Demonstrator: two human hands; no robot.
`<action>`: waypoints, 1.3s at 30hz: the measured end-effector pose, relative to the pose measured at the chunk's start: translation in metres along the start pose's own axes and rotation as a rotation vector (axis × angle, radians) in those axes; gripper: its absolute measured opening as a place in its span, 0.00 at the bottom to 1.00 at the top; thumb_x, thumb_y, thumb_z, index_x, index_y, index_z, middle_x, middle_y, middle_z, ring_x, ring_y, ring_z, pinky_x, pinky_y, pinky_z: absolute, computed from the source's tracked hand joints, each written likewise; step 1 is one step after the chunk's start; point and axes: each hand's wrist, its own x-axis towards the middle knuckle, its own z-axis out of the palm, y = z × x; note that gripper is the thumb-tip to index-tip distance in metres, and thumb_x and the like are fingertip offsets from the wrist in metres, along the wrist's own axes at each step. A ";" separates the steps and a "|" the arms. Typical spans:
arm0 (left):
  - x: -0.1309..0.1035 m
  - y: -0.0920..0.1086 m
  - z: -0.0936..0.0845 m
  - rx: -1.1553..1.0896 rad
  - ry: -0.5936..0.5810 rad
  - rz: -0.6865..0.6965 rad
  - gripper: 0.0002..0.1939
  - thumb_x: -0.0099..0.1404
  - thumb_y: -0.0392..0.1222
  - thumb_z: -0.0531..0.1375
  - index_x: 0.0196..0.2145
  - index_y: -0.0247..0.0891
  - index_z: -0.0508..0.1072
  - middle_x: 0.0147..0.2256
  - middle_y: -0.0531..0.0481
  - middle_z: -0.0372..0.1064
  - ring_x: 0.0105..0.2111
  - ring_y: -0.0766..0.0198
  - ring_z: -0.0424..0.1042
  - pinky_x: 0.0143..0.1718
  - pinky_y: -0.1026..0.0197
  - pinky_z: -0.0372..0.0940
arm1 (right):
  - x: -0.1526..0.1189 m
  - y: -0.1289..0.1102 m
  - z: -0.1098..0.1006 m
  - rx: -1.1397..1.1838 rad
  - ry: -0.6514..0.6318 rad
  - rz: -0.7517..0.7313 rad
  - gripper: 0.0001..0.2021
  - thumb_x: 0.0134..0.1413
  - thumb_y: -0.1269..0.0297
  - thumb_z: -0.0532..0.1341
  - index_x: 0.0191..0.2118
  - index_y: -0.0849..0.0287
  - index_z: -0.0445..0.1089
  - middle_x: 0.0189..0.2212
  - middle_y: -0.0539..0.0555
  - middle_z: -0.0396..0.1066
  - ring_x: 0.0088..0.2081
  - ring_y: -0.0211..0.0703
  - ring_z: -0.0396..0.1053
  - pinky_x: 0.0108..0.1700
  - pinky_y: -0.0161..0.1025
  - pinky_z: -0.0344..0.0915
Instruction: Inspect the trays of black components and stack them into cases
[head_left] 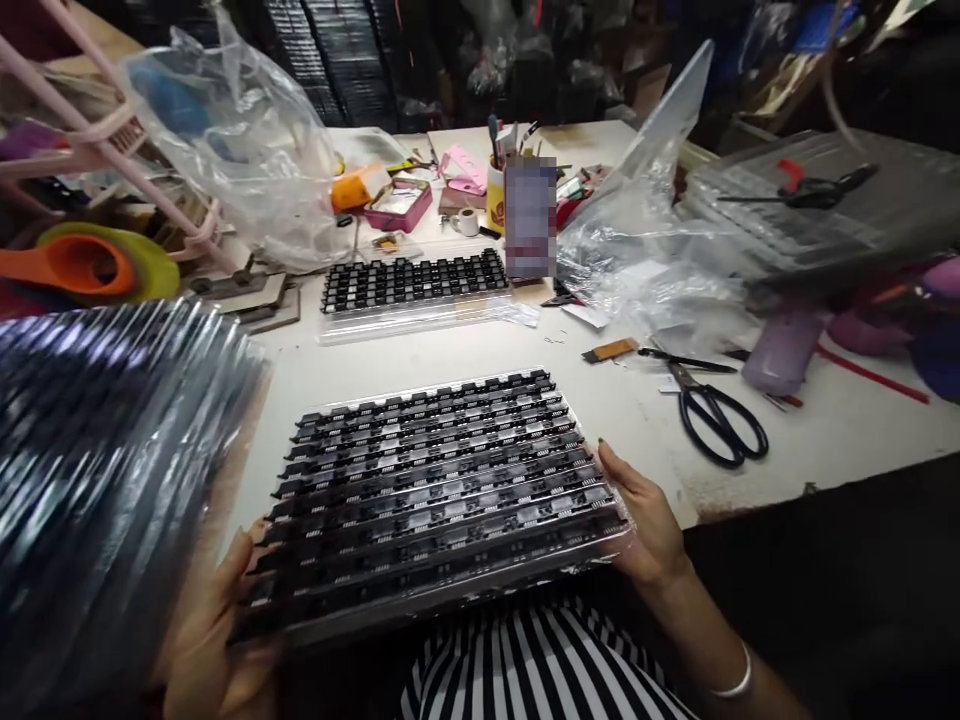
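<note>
Between my two hands is a clear plastic tray (442,480) filled with rows of small black parts, tilted a little over the table's front edge. My left hand (217,640) grips its left side, partly hidden and blurred. On the right side my right hand (645,520) has its fingers around the rim, with the thumb up along the edge. Close by my left hand rises a stack of similar filled trays (112,460), smeared by motion. Another tray of black parts (412,285) lies further back on the white table.
Black-handled scissors (724,420) lie to the right, near a black pen-like tool (686,360) and an orange-brown strip (609,350). Crumpled clear plastic bags (660,270) cover the back right. A phone-like object (531,215) stands by a yellow cup (495,195). A pink rack (112,140) is at left.
</note>
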 end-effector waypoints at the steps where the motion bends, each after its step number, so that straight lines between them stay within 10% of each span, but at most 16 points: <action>1: -0.002 0.001 0.004 0.016 0.028 0.011 0.18 0.65 0.30 0.46 0.36 0.40 0.74 0.25 0.55 0.76 0.21 0.67 0.74 0.27 0.67 0.72 | -0.002 -0.001 -0.001 0.010 -0.015 0.005 0.11 0.57 0.60 0.58 0.40 0.58 0.75 0.38 0.53 0.78 0.46 0.48 0.73 0.54 0.50 0.64; 9: -0.005 0.003 0.022 0.071 0.094 0.026 0.18 0.65 0.35 0.49 0.48 0.45 0.71 0.30 0.56 0.78 0.31 0.59 0.77 0.41 0.57 0.73 | 0.002 0.005 -0.004 0.034 -0.026 -0.102 0.11 0.57 0.61 0.60 0.44 0.58 0.74 0.37 0.53 0.78 0.44 0.46 0.74 0.53 0.48 0.65; 14: 0.003 0.005 0.003 -0.018 -0.040 0.036 0.20 0.64 0.36 0.48 0.50 0.46 0.69 0.34 0.52 0.78 0.34 0.59 0.77 0.35 0.58 0.74 | 0.007 0.010 -0.004 0.062 -0.035 -0.180 0.13 0.62 0.63 0.55 0.49 0.56 0.72 0.41 0.52 0.77 0.47 0.43 0.72 0.54 0.44 0.64; 21: -0.001 -0.013 0.001 -0.100 0.115 0.210 0.21 0.62 0.48 0.54 0.52 0.42 0.69 0.43 0.50 0.75 0.39 0.60 0.75 0.29 0.65 0.72 | 0.011 0.011 -0.005 0.109 -0.058 -0.220 0.15 0.63 0.63 0.54 0.52 0.54 0.70 0.45 0.51 0.75 0.50 0.44 0.69 0.56 0.46 0.62; 39: 0.006 -0.026 -0.013 -0.406 -0.445 0.030 0.26 0.72 0.43 0.36 0.54 0.45 0.69 0.44 0.44 0.75 0.42 0.58 0.75 0.46 0.50 0.69 | 0.006 0.009 -0.011 0.095 0.089 -0.130 0.12 0.57 0.59 0.59 0.45 0.52 0.75 0.44 0.50 0.76 0.49 0.46 0.71 0.59 0.52 0.59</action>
